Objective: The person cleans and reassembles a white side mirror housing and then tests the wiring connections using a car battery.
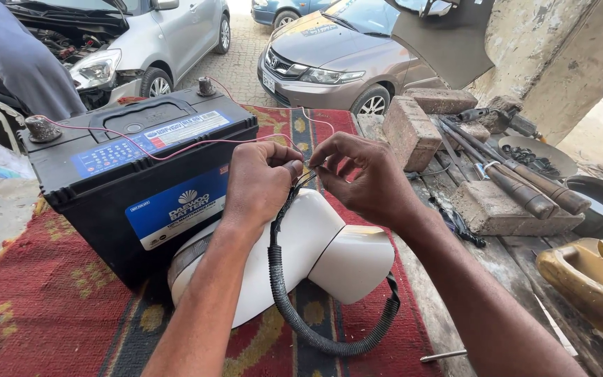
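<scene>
Person at far left: a grey sleeve [15, 56] leans toward the open engine bay of a silver car [141, 42]; not my own arm
Battery: black car battery [134, 174] with blue labels, standing upright on the red patterned rug [43, 307] that covers the counter; two terminal posts on top, one at the left rear corner, one at the right rear
Red wire: thin red wire [176, 150] runs from the left terminal across the battery top to my fingers; a second strand comes from the right terminal post
Left hand: my left hand [259, 185] is just right of the battery, fingers pinched shut on the wire ends at the top of the black harness
Harness: black corrugated wiring harness [301, 328] rises to my fingertips, loops down over the rug and back to the mirror
Mirror: white car side mirror [315, 258] lies on the rug directly below both hands, touching the battery's front right side
Right hand: my right hand [375, 181] faces the left, fingers closed on the same wire ends, fingertips nearly touching the left hand's
Brick: brick [413, 129] stands behind the right hand
Tools: long-handled tools [518, 181] lie across a second block at right
Brown car: brown car [336, 59] parked beyond the counter
</scene>
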